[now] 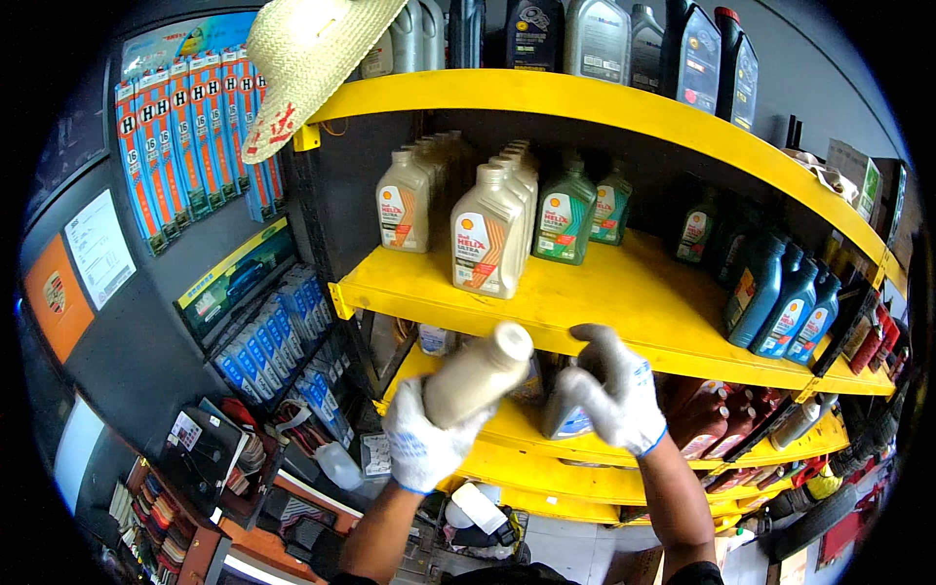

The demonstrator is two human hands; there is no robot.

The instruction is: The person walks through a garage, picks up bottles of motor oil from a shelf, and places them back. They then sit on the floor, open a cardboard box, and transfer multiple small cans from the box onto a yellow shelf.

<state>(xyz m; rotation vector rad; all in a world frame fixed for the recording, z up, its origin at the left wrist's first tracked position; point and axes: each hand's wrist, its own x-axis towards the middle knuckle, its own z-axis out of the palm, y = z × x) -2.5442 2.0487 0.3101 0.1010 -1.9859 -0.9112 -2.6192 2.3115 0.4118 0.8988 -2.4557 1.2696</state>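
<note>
Shelving (624,292), yellow, in several tiers, stocked with plastic oil bottles. Middle tier: beige bottles (487,239) in rows at left, green bottles (565,214) behind centre, blue bottles (785,302) at right. Top tier: grey and black jugs (624,39). All shelved bottles upright and capped; contents not visible through the opaque walls. Lower tier at right: red bottles (717,414), partly hidden behind the shelf edge.

Left hand (424,444), in white knit glove, clenched around the lower body of a beige bottle (478,375). Bottle held in the air just below the front edge of the middle tier, not touching the shelf. Long axis tilted, running from lower left to upper right; capped end (512,341) pointing up and to the right toward the shelf edge, base buried in the glove.

Right hand (614,390), also gloved, grip closed over the top of a grey bottle (565,419) standing on the tier below. Bottle largely hidden by the hand; blue label patch visible low down.

Straw hat (307,58) hanging at the top-left corner of the shelving. Blue wiper-blade packs (190,136) on the dark wall at left.
</note>
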